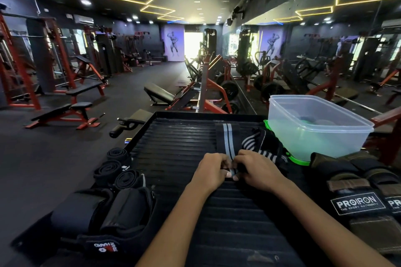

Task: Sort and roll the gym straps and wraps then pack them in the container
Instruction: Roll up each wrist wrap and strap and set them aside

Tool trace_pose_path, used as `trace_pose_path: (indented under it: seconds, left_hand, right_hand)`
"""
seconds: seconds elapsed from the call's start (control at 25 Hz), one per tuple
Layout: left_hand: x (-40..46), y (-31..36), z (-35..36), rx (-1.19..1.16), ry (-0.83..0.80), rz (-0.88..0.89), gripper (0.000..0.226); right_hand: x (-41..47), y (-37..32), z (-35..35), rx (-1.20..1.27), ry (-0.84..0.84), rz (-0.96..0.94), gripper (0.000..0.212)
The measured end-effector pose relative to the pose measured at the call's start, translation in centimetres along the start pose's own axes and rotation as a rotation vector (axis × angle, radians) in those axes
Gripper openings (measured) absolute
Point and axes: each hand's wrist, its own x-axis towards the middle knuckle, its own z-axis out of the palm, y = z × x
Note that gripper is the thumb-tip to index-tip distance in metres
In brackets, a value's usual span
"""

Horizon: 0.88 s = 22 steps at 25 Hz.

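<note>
The head view looked down over a black ribbed table in a gym, and the person's two hands met near its middle. The left hand and the right hand both had fingers curled onto the near end of a black wrap with grey stripes; thumbs and fingertips pinched the end where it had just begun to turn over on itself. The rest of that wrap lay flat, running away from the hands toward the far edge of the table. Just beside it on the right lay a second striped wrap, bunched and unrolled, touching the first as far as I could tell.

Along the left edge sat three rolled black wraps in a row, and nearer the front left corner some padded black straps. By the right edge lay brown and black lifting grips with a printed label. The clear plastic container stood at the far right corner on a green lid; something dim showed through its wall, but I could not make out what.

To my eye the rolling step was in hand, barely started on this wrap. The next move would call for keeping the first turns tight and square, both hands walking the roll forward along the flat length, so the stripes stayed aligned before it joined the finished rolls or the container.
</note>
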Motion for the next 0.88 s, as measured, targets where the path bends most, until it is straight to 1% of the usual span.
trace_pose_path:
  seconds: [0.12, 0.36, 0.48, 0.52, 0.56, 0.68, 0.8, 0.88]
  left_hand:
    - [-0.1, -0.1, 0.16, -0.009, 0.031, 0.006, 0.02]
    - [0.2, 0.19, 0.15, 0.077, -0.006, -0.01, 0.018]
    - [0.49, 0.07, 0.31, 0.104, -0.004, -0.013, 0.01]
    - [0.55, 0.11, 0.4, 0.136, 0.007, 0.003, 0.005]
    - [0.57, 0.21, 0.48, 0.187, 0.02, 0.028, 0.005]
    - [0.46, 0.33, 0.68, 0.283, 0.038, 0.072, 0.012]
    - [0.17, 0.1, 0.57, 0.244, 0.041, 0.072, 0.016]
    - [-0.04, -0.19, 0.58, 0.252, 0.021, 0.077, 0.023]
  right_hand:
    - [0.1, -0.07, 0.04, -0.036, 0.008, -0.002, 0.024]
    - [0.16, -0.09, 0.35, -0.066, 0.023, -0.038, 0.021]
    - [0.36, 0.08, 0.08, -0.016, 0.01, -0.019, 0.019]
    - [0.39, 0.13, 0.01, 0.007, 0.016, -0.015, 0.016]
    - [0.33, 0.14, -0.07, 0.031, 0.026, -0.013, 0.015]
    - [-0.13, 0.28, -0.14, 0.057, 0.042, -0.008, 0.026]
    - [-0.51, 0.53, -0.06, 0.125, 0.04, 0.006, 0.029]
    - [-0.54, 0.51, 0.01, 0.159, 0.032, 0.011, 0.028]
